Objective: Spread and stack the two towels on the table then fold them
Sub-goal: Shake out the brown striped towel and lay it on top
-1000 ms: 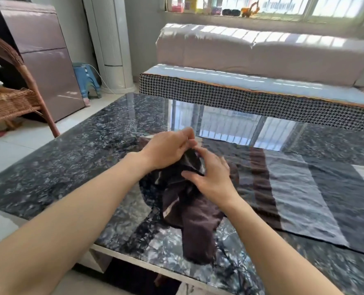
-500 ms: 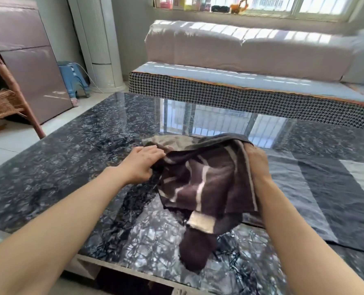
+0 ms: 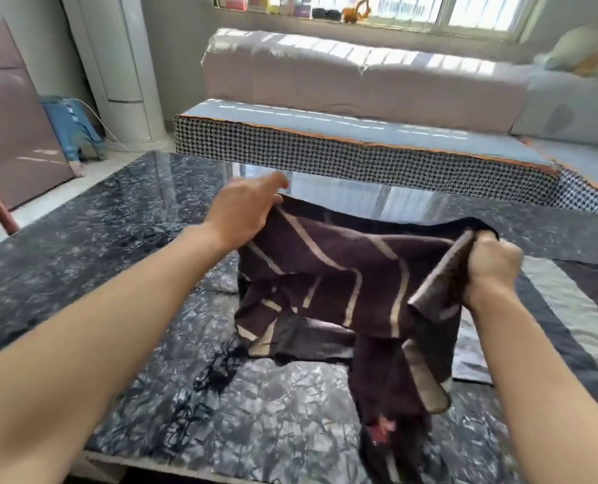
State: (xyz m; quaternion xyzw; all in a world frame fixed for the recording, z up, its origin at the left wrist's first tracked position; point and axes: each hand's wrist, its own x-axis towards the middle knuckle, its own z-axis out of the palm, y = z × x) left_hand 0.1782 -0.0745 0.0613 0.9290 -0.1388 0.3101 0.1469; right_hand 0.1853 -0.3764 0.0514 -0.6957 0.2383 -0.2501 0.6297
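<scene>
**Both hands hold the brown striped towel by its top edge**

Both bare forearms reach forward from the bottom corners of the view and stay apart, one on each side of the brown striped towel (image 3: 329, 274). The left hand (image 3: 243, 213) is at the towel's upper left corner, back of the hand up, fingers stretched forward and a little blurred, pinching the edge from above. The right hand (image 3: 493, 265) is at the towel's upper right corner, closed into a fist around the cloth, knuckles up. The right hand is lower in the view than the left one.
</scene>
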